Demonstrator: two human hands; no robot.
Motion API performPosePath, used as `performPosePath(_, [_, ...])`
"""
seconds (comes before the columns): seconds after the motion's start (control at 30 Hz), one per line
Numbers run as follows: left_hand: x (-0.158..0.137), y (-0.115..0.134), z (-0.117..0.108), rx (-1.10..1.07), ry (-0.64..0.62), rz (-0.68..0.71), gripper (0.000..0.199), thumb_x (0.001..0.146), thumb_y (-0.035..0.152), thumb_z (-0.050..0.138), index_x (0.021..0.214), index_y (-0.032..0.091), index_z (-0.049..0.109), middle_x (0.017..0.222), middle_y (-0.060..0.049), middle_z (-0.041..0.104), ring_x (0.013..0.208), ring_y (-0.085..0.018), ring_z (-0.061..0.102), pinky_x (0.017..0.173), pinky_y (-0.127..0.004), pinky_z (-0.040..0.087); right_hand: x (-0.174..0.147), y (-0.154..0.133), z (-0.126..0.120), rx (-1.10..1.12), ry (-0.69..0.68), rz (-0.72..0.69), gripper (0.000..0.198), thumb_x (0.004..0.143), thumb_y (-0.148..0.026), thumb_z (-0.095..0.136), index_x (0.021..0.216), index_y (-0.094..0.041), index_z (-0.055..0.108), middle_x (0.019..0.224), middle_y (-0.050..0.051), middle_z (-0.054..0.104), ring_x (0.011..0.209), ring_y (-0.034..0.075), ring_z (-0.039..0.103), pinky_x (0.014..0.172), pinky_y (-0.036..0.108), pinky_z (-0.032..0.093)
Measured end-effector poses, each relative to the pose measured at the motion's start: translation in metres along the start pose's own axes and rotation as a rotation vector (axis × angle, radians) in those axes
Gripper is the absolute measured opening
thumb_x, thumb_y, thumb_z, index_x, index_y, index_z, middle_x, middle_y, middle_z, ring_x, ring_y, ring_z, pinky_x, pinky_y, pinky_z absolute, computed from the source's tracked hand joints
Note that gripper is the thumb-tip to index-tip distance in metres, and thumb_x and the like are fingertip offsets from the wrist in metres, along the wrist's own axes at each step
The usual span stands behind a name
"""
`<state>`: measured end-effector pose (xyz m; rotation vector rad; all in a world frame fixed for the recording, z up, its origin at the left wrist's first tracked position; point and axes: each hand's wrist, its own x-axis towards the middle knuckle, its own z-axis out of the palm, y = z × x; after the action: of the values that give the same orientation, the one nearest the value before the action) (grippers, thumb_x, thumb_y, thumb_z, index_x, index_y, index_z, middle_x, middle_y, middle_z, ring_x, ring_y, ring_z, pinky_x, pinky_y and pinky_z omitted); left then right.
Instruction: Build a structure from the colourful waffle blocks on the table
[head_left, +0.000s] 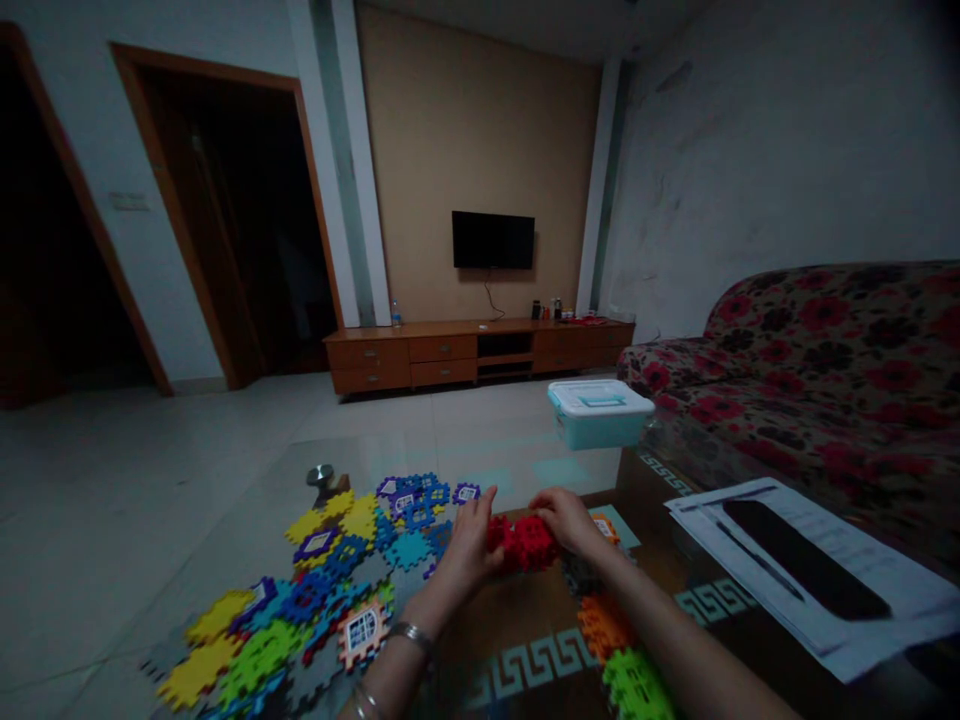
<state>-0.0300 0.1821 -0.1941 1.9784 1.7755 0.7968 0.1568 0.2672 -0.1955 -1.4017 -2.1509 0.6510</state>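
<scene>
Red interlocking plastic building pieces (529,541) sit between my two hands, low over the glass table. My left hand (474,532) grips their left side, the thumb behind them and some fingers hidden. On the right side, my right hand (564,518) has its fingers closed over the top edge of the red pieces. Beside my right forearm runs a row of joined pieces, with an orange block (604,627) and a green block (636,686). Left of my left arm lies a spread pile with yellow pieces (202,672), a light blue piece (409,549) and an orange window piece (363,631).
A lidded teal box (600,425) stands at the table's far side. Papers (795,560) with a pen and a dark phone-like slab (806,560) lie at the right. A small metal-topped object (321,477) is behind the pile. A floral sofa (817,350) stands beyond the papers.
</scene>
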Motion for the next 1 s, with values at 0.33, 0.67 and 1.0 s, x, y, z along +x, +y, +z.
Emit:
performPosePath(0.33, [-0.007,0.007,0.001,0.007,-0.037,-0.052,0.093,0.072,0.017,0.072,0.152,0.015,0.024,0.141,-0.016,0.042,0.131,-0.028,0.041,0.113,-0.040,0.031,-0.002,0.009,0.001,-0.056,0.024,-0.111,0.033,0.080,-0.015,0.046,0.095,-0.012,0.075,0.102,0.014,0.074,0.098,0.024,0.067,0.092,0.033,0.048])
performPosePath(0.67, [-0.078,-0.027,-0.081,0.426,0.110,-0.418,0.053,0.082,0.011,0.048,0.135,0.017,0.050,0.149,-0.012,0.044,0.141,-0.025,0.034,0.114,-0.043,0.028,-0.030,-0.049,0.024,0.095,-0.016,-0.343,0.031,0.085,-0.022,0.042,0.094,-0.018,0.071,0.100,0.012,0.071,0.098,0.025,0.064,0.091,0.037,0.047])
performPosePath(1.0, [-0.178,-0.038,-0.105,0.412,0.020,-0.767,0.056,0.086,0.023,0.050,0.141,0.019,0.049,0.155,-0.012,0.039,0.144,-0.030,0.031,0.116,-0.056,0.023,-0.085,-0.107,0.097,0.068,-0.407,-0.519,0.033,0.079,-0.007,0.046,0.098,-0.021,0.069,0.107,0.008,0.067,0.104,0.022,0.060,0.088,0.031,0.044])
